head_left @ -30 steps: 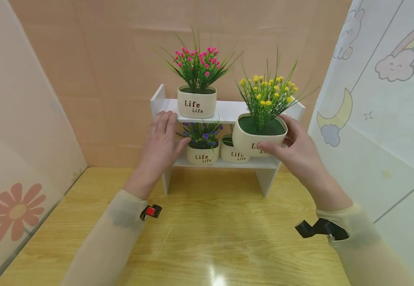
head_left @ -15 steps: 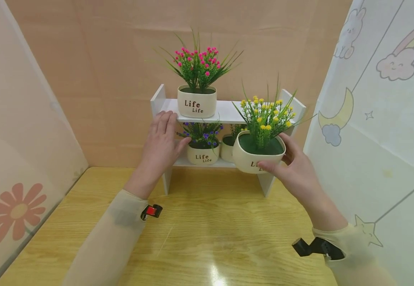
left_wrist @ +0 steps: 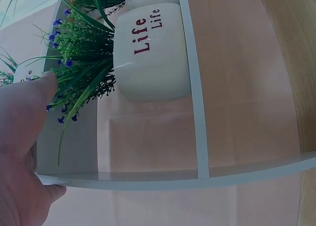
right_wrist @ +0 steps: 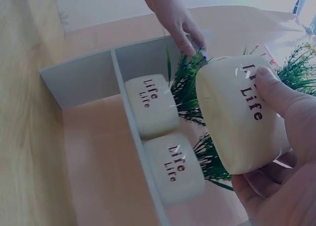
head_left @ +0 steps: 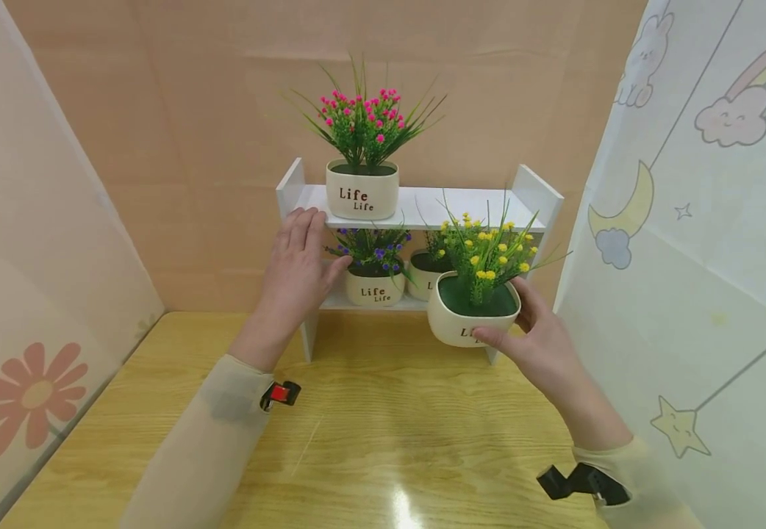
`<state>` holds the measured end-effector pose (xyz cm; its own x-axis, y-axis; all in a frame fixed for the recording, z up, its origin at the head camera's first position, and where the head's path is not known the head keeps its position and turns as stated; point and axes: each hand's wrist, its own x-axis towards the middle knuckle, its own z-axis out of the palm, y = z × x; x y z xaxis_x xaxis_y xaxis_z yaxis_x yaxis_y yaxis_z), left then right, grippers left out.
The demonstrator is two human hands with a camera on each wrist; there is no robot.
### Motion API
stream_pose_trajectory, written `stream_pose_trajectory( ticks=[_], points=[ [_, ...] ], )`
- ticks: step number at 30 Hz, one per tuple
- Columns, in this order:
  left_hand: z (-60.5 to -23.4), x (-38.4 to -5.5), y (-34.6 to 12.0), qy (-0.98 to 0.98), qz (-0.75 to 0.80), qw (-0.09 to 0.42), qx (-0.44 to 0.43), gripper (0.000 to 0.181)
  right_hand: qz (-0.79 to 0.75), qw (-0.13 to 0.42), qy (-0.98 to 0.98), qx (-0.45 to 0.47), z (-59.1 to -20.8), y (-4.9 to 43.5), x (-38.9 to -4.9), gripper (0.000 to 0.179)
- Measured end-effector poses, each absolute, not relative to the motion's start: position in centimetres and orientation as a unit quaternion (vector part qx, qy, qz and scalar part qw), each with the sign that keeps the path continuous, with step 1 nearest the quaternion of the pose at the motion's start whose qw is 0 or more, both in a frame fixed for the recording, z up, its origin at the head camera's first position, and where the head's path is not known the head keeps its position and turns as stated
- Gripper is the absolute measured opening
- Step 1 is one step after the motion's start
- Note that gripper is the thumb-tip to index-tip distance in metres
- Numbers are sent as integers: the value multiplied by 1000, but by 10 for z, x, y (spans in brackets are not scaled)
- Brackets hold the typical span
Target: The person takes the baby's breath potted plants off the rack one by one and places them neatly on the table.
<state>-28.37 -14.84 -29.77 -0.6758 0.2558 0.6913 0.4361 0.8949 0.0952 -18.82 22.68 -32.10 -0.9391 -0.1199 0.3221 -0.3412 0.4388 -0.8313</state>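
My right hand [head_left: 542, 345] grips a cream flowerpot [right_wrist: 242, 122] of yellow flowers [head_left: 489, 250], thumb across its "Life" lettering. The pot is held up in front of the right part of a white two-tier shelf [head_left: 462, 206], tilted in the head view. At the shelf's left end my left hand [head_left: 293, 275] holds the side panel [left_wrist: 148, 181], with the thumb [left_wrist: 44, 90] on the inner side. On the top tier stands a pot of pink flowers [head_left: 363, 192]. A pot of purple flowers [head_left: 375, 289] and another pot [head_left: 420, 283], partly hidden, share the lower tier.
The shelf stands on a wooden table [head_left: 370, 426] in front of a peach backdrop [head_left: 191, 147]. Printed white panels rise at both sides, the right one [head_left: 720, 257] near my right arm. A black camera mount [head_left: 581, 485] sits on my right wrist.
My right hand has lowered the pot of yellow flowers from near the top tier to in front of the lower one, drawing it nearer and slightly left. My left hand stays at the shelf.
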Motion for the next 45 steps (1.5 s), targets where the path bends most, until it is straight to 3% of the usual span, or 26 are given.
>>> stream_pose_trajectory(
  ticks=[9,45],
  points=[
    [-299,-284,-149,-908,-130,351,-191,86,515,135,-828,173,-355,228,-193,69],
    [-298,-285,-148,-911,-130,345,-183,86,541,53,-830,126,-431,238,-194,104]
  ],
)
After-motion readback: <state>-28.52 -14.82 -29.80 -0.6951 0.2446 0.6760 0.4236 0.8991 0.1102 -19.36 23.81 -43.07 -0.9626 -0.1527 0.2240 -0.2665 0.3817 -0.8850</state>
